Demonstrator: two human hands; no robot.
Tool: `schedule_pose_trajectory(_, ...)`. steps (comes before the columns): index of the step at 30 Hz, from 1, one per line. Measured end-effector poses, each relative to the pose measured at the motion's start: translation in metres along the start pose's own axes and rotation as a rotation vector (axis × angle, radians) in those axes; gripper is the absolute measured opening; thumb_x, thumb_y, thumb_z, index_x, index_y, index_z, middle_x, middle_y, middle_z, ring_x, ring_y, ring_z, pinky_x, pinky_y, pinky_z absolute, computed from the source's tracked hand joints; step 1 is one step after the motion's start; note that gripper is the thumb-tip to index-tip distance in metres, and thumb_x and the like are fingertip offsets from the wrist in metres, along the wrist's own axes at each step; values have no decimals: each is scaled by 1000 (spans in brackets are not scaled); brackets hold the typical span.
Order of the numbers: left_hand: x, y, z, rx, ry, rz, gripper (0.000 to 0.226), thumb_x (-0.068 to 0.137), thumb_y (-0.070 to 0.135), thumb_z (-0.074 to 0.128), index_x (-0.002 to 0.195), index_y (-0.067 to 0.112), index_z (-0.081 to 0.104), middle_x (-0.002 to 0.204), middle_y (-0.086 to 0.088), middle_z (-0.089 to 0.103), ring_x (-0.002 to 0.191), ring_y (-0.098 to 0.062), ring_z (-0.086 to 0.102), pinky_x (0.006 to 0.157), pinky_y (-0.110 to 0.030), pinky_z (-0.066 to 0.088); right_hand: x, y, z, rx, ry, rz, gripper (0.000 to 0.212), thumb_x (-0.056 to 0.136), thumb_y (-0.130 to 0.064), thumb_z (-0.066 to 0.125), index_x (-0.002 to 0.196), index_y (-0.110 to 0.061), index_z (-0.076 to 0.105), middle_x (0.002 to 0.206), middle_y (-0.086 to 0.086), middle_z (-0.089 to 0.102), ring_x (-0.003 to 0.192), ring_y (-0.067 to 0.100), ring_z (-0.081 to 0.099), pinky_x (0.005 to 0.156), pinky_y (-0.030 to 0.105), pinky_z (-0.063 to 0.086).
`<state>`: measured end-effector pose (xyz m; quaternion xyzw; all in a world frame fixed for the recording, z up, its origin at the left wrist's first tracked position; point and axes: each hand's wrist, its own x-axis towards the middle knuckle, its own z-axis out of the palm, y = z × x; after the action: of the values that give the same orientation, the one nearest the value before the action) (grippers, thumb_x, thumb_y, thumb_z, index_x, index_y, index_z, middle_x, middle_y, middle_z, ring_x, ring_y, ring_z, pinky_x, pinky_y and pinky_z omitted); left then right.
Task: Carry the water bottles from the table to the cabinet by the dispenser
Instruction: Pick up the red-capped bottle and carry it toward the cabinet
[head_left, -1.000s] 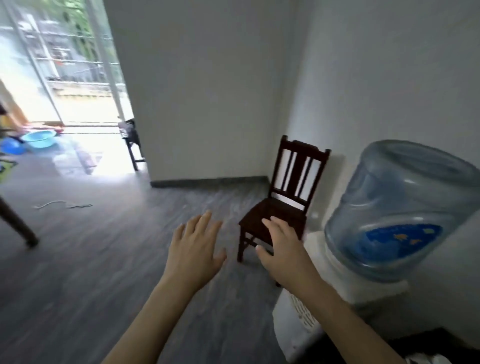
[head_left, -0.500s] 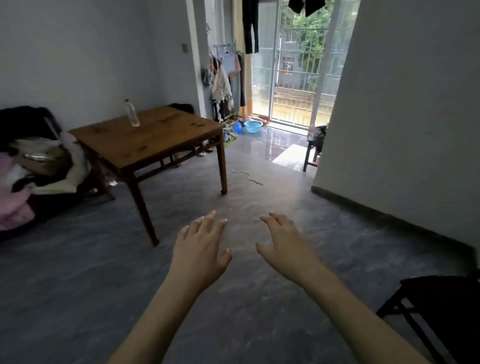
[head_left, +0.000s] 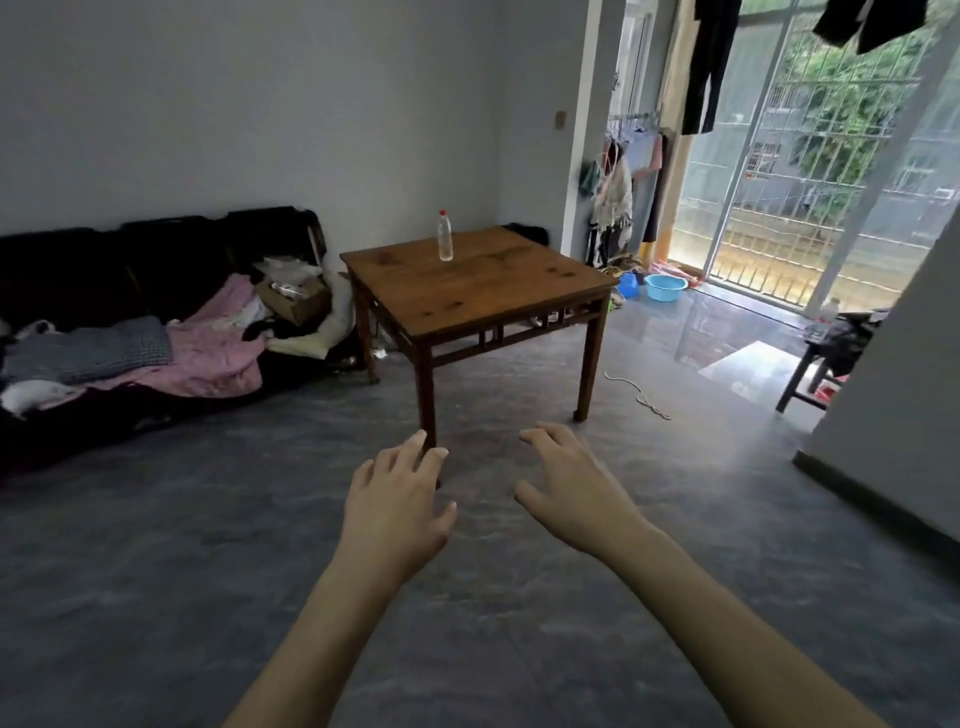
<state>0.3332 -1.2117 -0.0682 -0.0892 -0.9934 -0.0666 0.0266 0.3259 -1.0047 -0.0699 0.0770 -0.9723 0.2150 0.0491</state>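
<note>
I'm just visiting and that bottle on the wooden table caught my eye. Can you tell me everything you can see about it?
The clear plastic water bottle with a red cap stands upright and alone on the square brown wooden table, toward its far left side, near the white wall. It is slim, with a narrower neck, and looks see-through; how much water it holds is too hard to tell from here. Its cap is on. Only the tabletop touches it. Both bare hands are empty and far short of it.

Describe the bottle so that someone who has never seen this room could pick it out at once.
Find the square wooden table in the middle of the room, right of the dark sofa. Near its far edge stands the bottle, upright and alone. It is clear plastic with a red cap, the only thing on the tabletop.
</note>
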Motion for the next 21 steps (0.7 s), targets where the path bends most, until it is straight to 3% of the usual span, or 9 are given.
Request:
schedule_pose_trajectory(13,94,-64,-2,-39,-29,-58,68,99,50,56,158,33,26,172,0,14,156,-22,22,125,-44,22,124,-23,52,18,-49,-48,64,85,-45,56,144,-29,36,153,-3,32,138,18,33,107,43,40)
schedule_pose_trajectory(21,191,-93,19,-58,-52,-109,68,98,52,56,157,34,28,172,2,15,155,-21,24,123,-43,25,235,-4,66,82,-59,-33,67,79,-59,47,140,-32,38,147,-7,36,134,14,37,103,38,41)
